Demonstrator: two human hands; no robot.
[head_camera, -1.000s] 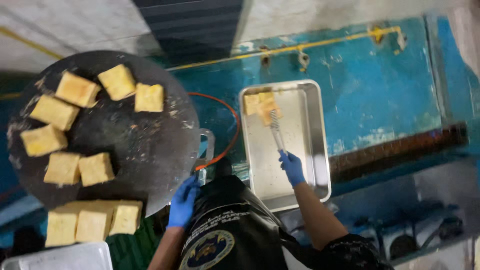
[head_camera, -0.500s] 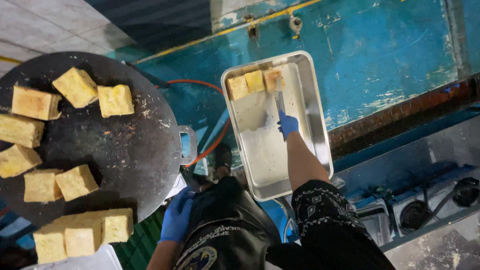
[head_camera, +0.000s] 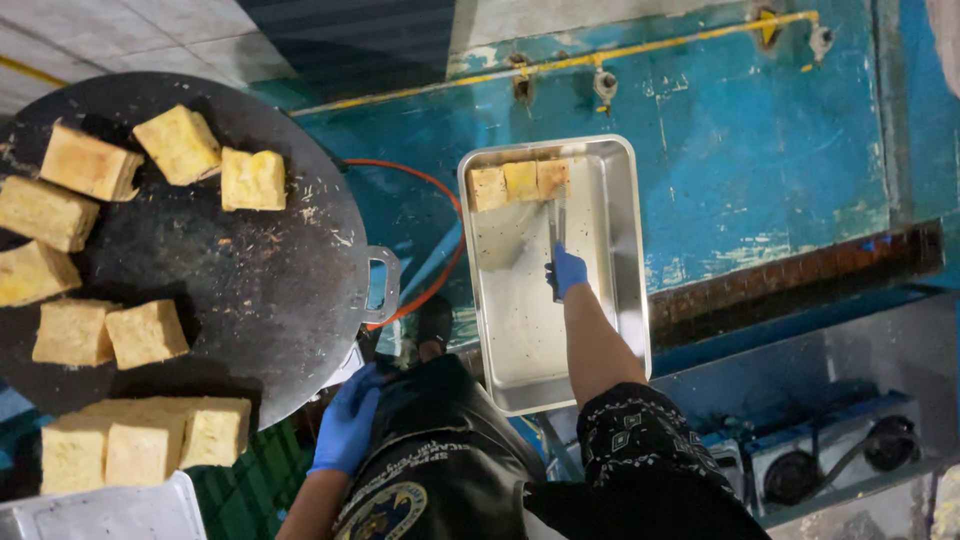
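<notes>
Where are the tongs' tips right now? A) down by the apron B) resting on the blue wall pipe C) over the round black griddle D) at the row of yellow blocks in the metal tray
D: the right hand holds the tongs inside the metal tray, tips at the row of three yellow blocks at its far end; the left hand hangs near the edge of the round black griddle.

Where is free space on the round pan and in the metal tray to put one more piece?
The tray is bare below its three pieces, around the right hand holding tongs. On the dark round pan, the middle and the side by the handle are bare; the pan's far edge is crowded with bread blocks.
</notes>
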